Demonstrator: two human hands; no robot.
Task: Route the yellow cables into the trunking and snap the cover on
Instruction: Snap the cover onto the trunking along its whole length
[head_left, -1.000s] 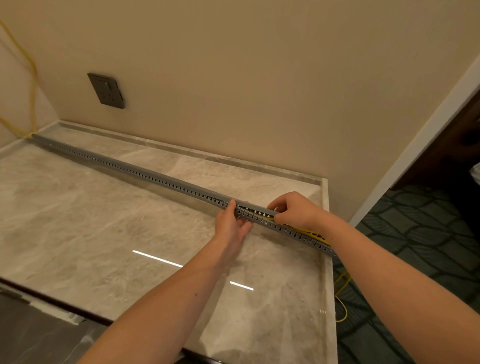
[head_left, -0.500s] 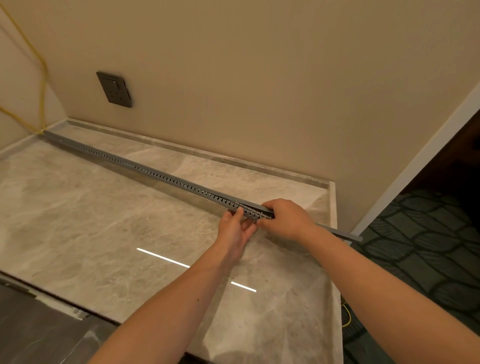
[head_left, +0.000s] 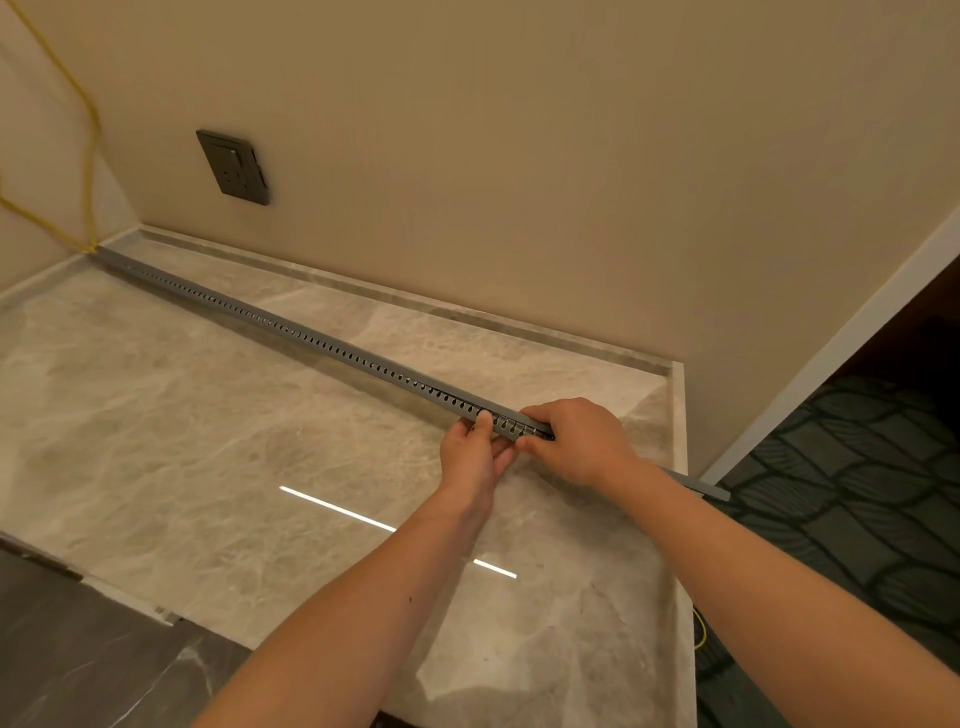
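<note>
A long grey slotted trunking (head_left: 291, 335) lies diagonally on the marble counter (head_left: 156, 441), from the left corner to past the right edge. Its grey cover (head_left: 698, 488) sticks out over the counter's right end. My left hand (head_left: 472, 460) rests beside the trunking, thumb pressed on its slotted side and fingers straight. Right next to it, my right hand (head_left: 576, 441) grips the trunking and cover, fingers over the top and thumb in front. Yellow cables (head_left: 91, 156) run down the left wall into the trunking's far end. Another yellow cable bit (head_left: 701, 631) hangs below the right edge.
A dark wall socket (head_left: 234, 166) sits on the beige wall above the counter. The counter has a low raised rim (head_left: 678, 415) at the back and right. Dark patterned carpet (head_left: 831, 493) lies to the right, and a dark surface (head_left: 78, 649) borders the counter in front.
My right hand slid left along the trunking until it met my left hand. The yellow cable that showed in the open stretch is now hidden. The left hand barely moved.
</note>
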